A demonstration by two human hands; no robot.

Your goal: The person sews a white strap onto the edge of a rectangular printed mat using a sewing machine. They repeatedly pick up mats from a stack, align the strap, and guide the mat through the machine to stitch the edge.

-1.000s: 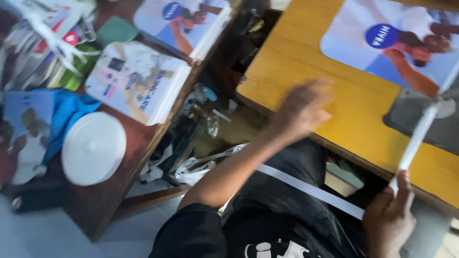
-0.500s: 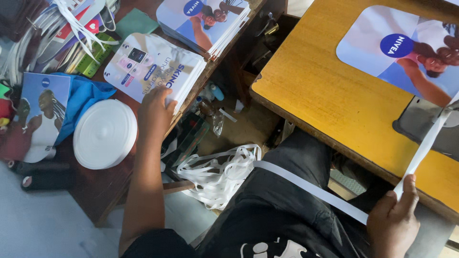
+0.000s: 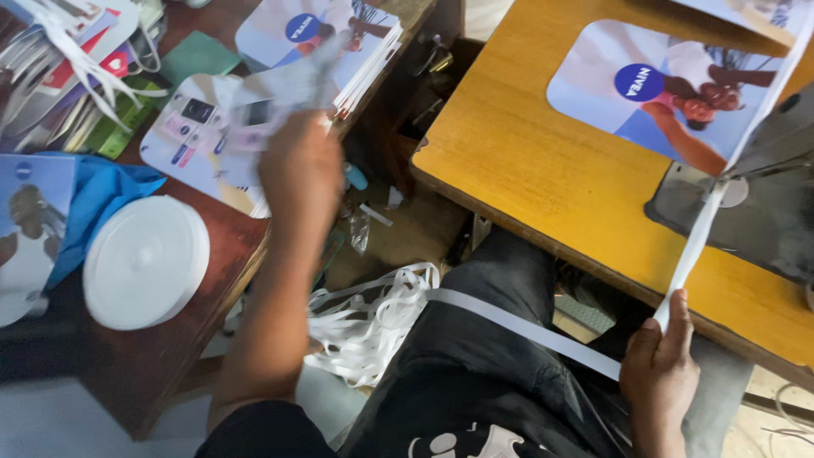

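Note:
My left hand [image 3: 301, 170] is raised over the dark wooden side table [image 3: 153, 373], gripping a printed fabric panel [image 3: 271, 97] that is blurred with motion. Just below lies a stack of similar printed panels [image 3: 191, 140]. My right hand [image 3: 661, 373] pinches a white elastic strap [image 3: 699, 233] at the front edge of the yellow sewing table [image 3: 543, 178]. The strap runs up to the sewing machine's metal plate [image 3: 750, 216] and back across my lap. Another printed panel [image 3: 661, 89] lies flat on the yellow table.
A white roll of elastic tape [image 3: 146, 261] sits on the side table beside a blue cloth [image 3: 97, 199]. Another stack of panels [image 3: 331, 38] lies further back. Loose white strap [image 3: 369, 318] is heaped on the floor between the tables.
My left hand swung from the yellow table to the side table, took a printed panel off the stack and has lifted it. My right hand kept its hold on the strap.

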